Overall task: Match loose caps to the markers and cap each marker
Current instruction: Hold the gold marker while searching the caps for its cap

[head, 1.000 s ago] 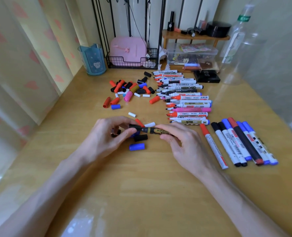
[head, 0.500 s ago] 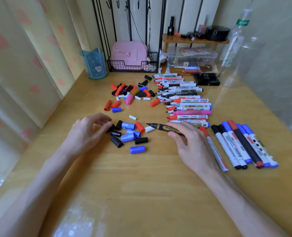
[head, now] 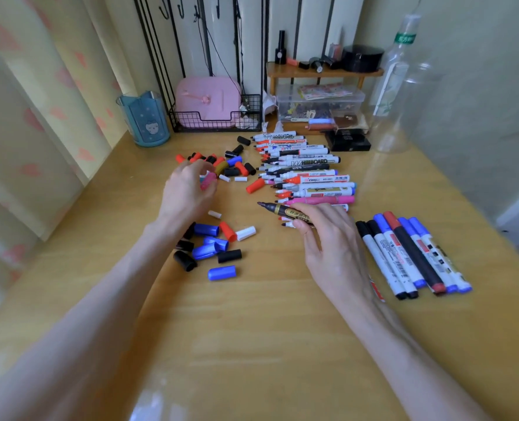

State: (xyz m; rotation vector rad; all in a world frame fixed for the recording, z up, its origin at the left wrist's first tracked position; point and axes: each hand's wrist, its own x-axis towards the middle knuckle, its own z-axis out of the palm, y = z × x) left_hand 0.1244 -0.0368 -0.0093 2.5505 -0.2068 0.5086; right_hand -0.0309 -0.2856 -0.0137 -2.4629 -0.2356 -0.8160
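My right hand (head: 334,247) grips an uncapped black-and-gold marker (head: 285,211), its tip pointing left. My left hand (head: 188,189) hovers over the far pile of loose caps (head: 237,168), fingers loosely bent beside a pink cap (head: 208,180); I see nothing held in it. An olive-gold cap (head: 221,167) lies just beyond its fingertips. A nearer group of blue, black, red and white caps (head: 215,244) lies under my left wrist. Several uncapped markers (head: 309,174) are stacked in a row. Several capped markers (head: 410,253) lie side by side at the right.
At the back of the wooden desk (head: 252,344) stand a blue cup (head: 144,120), a wire basket (head: 215,123) with a pink case, a clear plastic box (head: 319,101), a black box (head: 347,141) and a clear bottle (head: 394,74).
My left hand let go near the marker's tip and moved away from the near caps up to the far pile. My right hand lifted the marker slightly toward the marker row.
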